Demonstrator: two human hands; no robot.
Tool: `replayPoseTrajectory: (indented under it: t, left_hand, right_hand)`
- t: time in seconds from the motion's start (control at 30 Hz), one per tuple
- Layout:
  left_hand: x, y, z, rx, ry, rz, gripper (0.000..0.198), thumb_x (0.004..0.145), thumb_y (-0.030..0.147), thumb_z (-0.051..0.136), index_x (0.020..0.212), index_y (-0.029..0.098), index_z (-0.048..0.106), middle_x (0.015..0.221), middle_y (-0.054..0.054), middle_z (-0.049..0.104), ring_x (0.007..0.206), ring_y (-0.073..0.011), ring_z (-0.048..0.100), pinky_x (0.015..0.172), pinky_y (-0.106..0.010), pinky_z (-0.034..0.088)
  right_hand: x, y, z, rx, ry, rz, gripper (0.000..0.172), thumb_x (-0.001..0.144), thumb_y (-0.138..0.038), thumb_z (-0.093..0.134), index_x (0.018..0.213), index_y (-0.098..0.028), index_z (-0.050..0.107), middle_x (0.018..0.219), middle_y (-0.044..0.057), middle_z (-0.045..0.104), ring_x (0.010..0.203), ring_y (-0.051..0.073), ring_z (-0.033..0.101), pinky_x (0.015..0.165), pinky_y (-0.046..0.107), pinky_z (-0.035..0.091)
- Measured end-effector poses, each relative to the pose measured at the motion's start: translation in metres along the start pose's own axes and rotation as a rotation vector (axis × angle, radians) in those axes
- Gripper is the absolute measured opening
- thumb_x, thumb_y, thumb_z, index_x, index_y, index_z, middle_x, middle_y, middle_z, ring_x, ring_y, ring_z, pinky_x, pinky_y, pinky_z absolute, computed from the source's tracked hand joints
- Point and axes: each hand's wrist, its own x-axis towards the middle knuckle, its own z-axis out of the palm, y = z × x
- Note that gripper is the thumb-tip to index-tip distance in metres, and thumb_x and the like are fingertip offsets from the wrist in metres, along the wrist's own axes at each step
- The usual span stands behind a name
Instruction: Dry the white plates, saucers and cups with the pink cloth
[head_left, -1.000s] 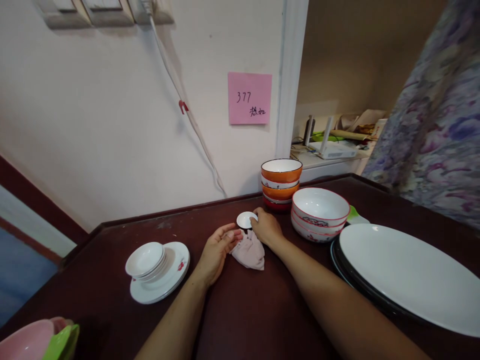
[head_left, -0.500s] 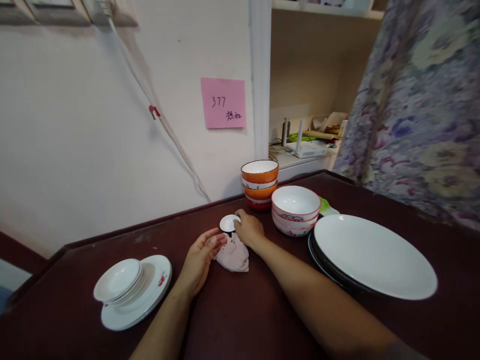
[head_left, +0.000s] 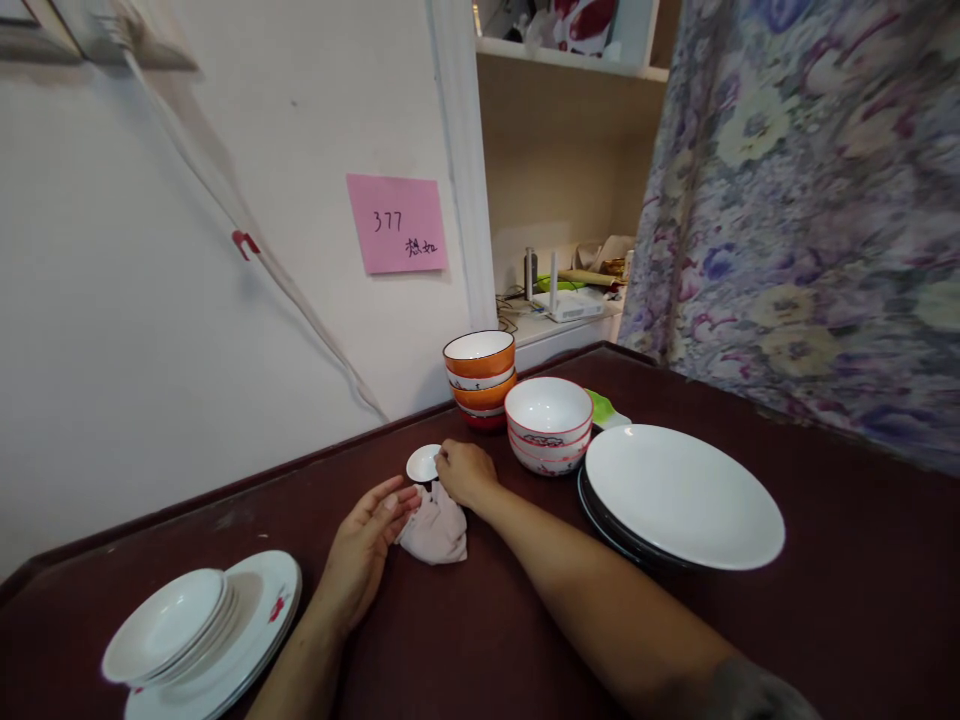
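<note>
A small white dish (head_left: 424, 462) is at the far side of the dark red table, with my right hand (head_left: 466, 474) closed on its right rim. A crumpled pale pink cloth (head_left: 433, 528) lies just nearer than the dish. My left hand (head_left: 366, 545) is at the cloth's left side, fingers stretched out and slightly apart. Its fingertips reach the cloth's upper left edge; whether they press on it I cannot tell. Beyond my right hand stands a stack of orange and white bowls (head_left: 480, 370), with white red-rimmed bowls (head_left: 549, 430) stacked to its right.
At the right, a large white oval plate (head_left: 682, 495) rests on dark plates. A green leaf-shaped dish (head_left: 604, 410) shows behind it. Small white dishes (head_left: 169, 620) sit on flowered plates (head_left: 266, 600) at the left. A wall (head_left: 225, 400) and floral curtain (head_left: 787, 250) border the table.
The camera view has turned to the right, so everything appears farther left. Both hands keep nearly the same places by the small dish and the cloth.
</note>
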Motion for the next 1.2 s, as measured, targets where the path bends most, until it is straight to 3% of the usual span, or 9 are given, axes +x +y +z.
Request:
replayPoseTrajectory:
  t: [0.27,0.57,0.7,0.73,0.83,0.93,1.03,1.1,1.2]
  left_hand:
    - [0.001,0.000,-0.003,-0.006,-0.010,0.006,0.049,0.070,0.033,0.078,0.112,0.013,0.061,0.104,-0.014,0.072,0.097,-0.0220,0.067,0.088,-0.033,0.049]
    - [-0.001,0.004,-0.003,-0.030,-0.027,0.001,0.048,0.070,0.031,0.078,0.111,0.014,0.062,0.103,-0.014,0.072,0.095,-0.0222,0.068,0.087,-0.033,0.050]
    - [-0.001,0.005,-0.003,-0.034,-0.038,-0.007,0.047,0.071,0.029,0.077,0.113,0.014,0.061,0.102,-0.013,0.072,0.094,-0.0211,0.068,0.087,-0.032,0.050]
    - [0.000,0.005,-0.003,-0.033,-0.042,-0.007,0.046,0.072,0.029,0.077,0.113,0.014,0.061,0.102,-0.013,0.072,0.094,-0.0210,0.068,0.086,-0.032,0.050]
    - [0.000,0.004,-0.002,-0.028,-0.056,0.002,0.044,0.073,0.028,0.076,0.112,0.014,0.061,0.104,-0.013,0.072,0.096,-0.0214,0.067,0.086,-0.032,0.050]
    - [0.001,0.003,-0.002,-0.025,-0.054,0.013,0.043,0.073,0.028,0.076,0.111,0.014,0.062,0.104,-0.013,0.072,0.097,-0.0217,0.067,0.087,-0.031,0.050]
    - [0.000,0.001,-0.002,-0.018,-0.039,0.016,0.044,0.072,0.028,0.077,0.111,0.014,0.062,0.104,-0.013,0.072,0.097,-0.0215,0.067,0.087,-0.030,0.050]
    - [0.001,0.001,-0.002,-0.012,-0.035,0.020,0.045,0.071,0.028,0.077,0.111,0.014,0.062,0.104,-0.013,0.072,0.097,-0.0218,0.067,0.087,-0.031,0.050]
    - [0.002,0.000,-0.003,-0.003,-0.029,0.025,0.046,0.071,0.029,0.077,0.111,0.014,0.063,0.103,-0.013,0.072,0.098,-0.0226,0.067,0.088,-0.032,0.050]
  right_hand:
    - [-0.001,0.000,0.001,0.102,0.019,0.024,0.027,0.092,-0.037,0.041,0.098,-0.020,0.062,0.098,0.010,0.071,0.091,0.023,0.066,0.073,0.030,0.042]
    - [-0.006,0.002,-0.011,0.267,0.022,0.091,0.036,0.092,-0.039,0.044,0.118,-0.014,0.046,0.100,0.011,0.067,0.090,0.019,0.064,0.072,0.028,0.043]
    - [-0.053,-0.005,-0.034,0.296,-0.046,0.036,0.031,0.088,-0.039,0.052,0.111,-0.018,0.053,0.091,0.005,0.067,0.081,0.018,0.063,0.068,0.026,0.043]
    - [-0.072,-0.007,-0.043,0.298,-0.076,-0.033,0.031,0.086,-0.041,0.055,0.110,-0.022,0.054,0.090,0.002,0.067,0.081,0.017,0.063,0.068,0.026,0.043]
    - [-0.135,-0.008,-0.072,0.129,-0.111,-0.466,0.029,0.087,-0.034,0.055,0.114,-0.024,0.055,0.106,0.005,0.065,0.095,0.020,0.060,0.080,0.032,0.044]
    - [-0.187,0.007,-0.101,-0.087,-0.001,-0.648,0.032,0.089,-0.034,0.053,0.120,-0.024,0.054,0.122,0.009,0.061,0.107,0.025,0.055,0.089,0.040,0.042]
    - [-0.213,0.038,-0.124,-0.291,0.181,-0.644,0.037,0.091,-0.027,0.049,0.128,-0.028,0.050,0.137,0.007,0.054,0.123,0.027,0.046,0.105,0.050,0.029]
    - [-0.218,0.062,-0.133,-0.457,0.301,-0.538,0.043,0.089,-0.024,0.050,0.131,-0.028,0.049,0.144,0.006,0.046,0.134,0.029,0.035,0.111,0.056,0.017]
    - [-0.218,0.094,-0.139,-0.647,0.367,-0.422,0.051,0.085,-0.027,0.056,0.136,-0.024,0.048,0.149,0.008,0.040,0.139,0.035,0.027,0.112,0.063,0.007]
